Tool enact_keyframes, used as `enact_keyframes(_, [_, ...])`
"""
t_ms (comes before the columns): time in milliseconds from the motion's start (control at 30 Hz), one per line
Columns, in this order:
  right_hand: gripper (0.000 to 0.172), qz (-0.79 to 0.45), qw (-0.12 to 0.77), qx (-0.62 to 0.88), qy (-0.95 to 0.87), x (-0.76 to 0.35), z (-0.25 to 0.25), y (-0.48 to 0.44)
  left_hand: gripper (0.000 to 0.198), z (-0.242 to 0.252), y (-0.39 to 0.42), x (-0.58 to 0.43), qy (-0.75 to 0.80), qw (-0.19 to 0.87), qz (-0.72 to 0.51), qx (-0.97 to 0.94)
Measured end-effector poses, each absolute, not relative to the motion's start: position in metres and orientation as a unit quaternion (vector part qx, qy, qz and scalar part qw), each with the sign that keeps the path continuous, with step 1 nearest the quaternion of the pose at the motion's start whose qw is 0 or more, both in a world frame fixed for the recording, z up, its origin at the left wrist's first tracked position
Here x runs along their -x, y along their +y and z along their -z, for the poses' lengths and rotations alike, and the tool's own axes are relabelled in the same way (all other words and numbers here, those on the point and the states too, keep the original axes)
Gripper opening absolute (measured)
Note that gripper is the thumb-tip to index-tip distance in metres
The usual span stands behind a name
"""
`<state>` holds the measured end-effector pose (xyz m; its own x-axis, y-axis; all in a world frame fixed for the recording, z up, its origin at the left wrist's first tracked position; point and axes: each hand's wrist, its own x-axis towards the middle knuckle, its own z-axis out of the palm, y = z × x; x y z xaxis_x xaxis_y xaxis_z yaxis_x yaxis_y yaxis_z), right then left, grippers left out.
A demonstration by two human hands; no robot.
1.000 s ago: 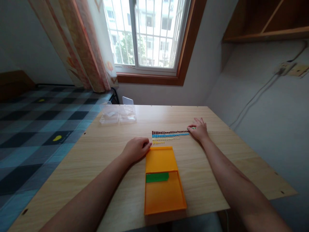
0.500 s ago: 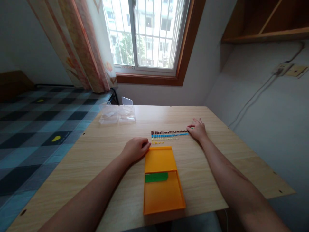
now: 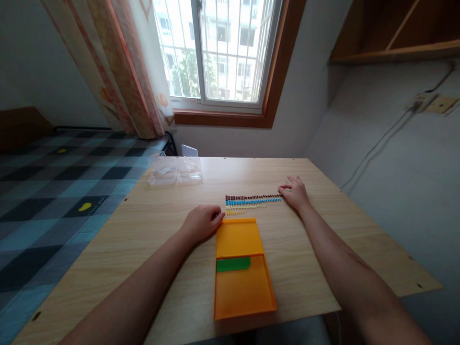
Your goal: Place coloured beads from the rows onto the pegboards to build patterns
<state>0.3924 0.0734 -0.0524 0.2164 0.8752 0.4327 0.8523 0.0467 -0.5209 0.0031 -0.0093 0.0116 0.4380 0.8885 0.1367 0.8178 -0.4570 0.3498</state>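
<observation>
Rows of tiny pieces lie on the table: a dark brown row (image 3: 247, 197), a blue row (image 3: 251, 201), a pale row (image 3: 247, 207) and a short yellow row (image 3: 235, 212). My right hand (image 3: 295, 192) is at the right end of the brown row, thumb and index finger pinched, other fingers raised. A bit of green shows under its fingers. My left hand (image 3: 203, 221) lies curled at the rows' left end, its thumb near the box corner; what its fingers may hold is hidden. An open orange box (image 3: 246, 294) has a green strip (image 3: 233, 264) inside.
Clear plastic containers (image 3: 175, 171) stand at the table's far left. A checked bed (image 3: 72, 191) lies along the left side. The wooden table (image 3: 287, 268) faces a window, with a wall, a shelf (image 3: 395, 53) and a power cord (image 3: 377, 148) on the right.
Almost nothing differs. The right hand's fingers have shifted very slightly at the end of the brown row; the left hand stays in place.
</observation>
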Motion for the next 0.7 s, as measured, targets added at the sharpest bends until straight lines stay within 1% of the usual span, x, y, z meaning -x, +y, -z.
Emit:
enact_keyframes(367, [0.014, -0.02, 0.359, 0.693, -0.625, -0.3925, 0.0544, 0.0738, 0.033, -0.0107, -0.0087, -0.0036, 0.51, 0.119, -0.15, -0.838])
enact_keyframes(700, [0.016, -0.027, 0.349, 0.691, -0.632, -0.3923, 0.0534, 0.0734, 0.034, -0.0128, -0.0085, -0.004, 0.514, 0.127, -0.149, -0.835])
